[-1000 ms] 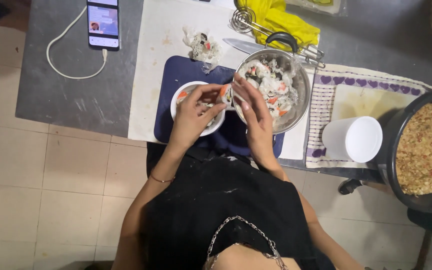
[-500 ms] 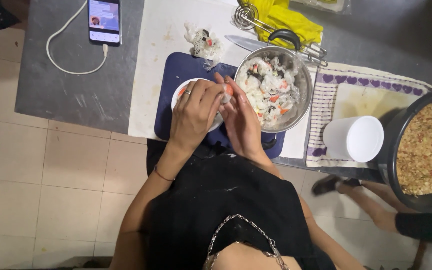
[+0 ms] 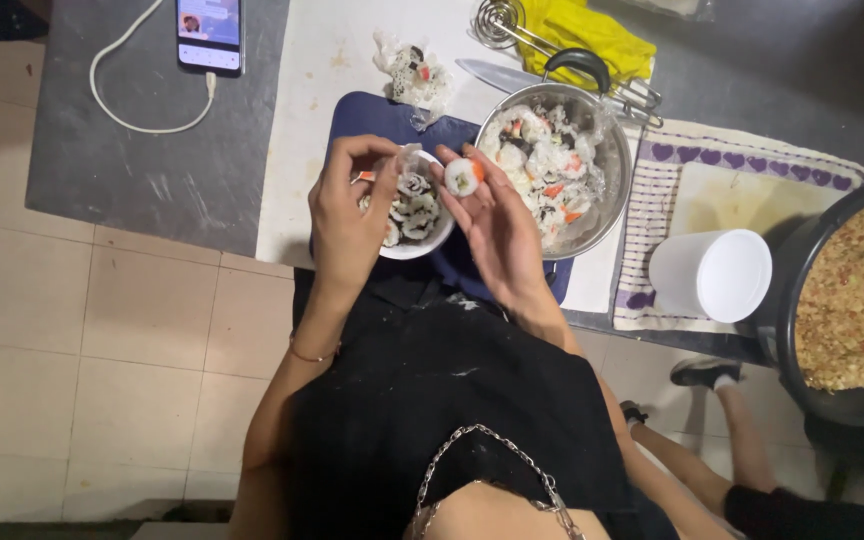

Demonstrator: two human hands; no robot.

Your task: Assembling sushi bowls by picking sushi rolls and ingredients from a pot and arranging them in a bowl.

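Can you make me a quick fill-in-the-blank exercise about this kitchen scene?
1. The right hand holds one sushi ____.
2. The left hand is over the small white ____.
3. The phone lies on the ____ counter with a white cable.
Missing words: roll; bowl; grey.

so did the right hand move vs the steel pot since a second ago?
Yes. The right hand has drawn back from the steel pot rim toward the white bowl, and now holds a sushi piece up at its fingertips.
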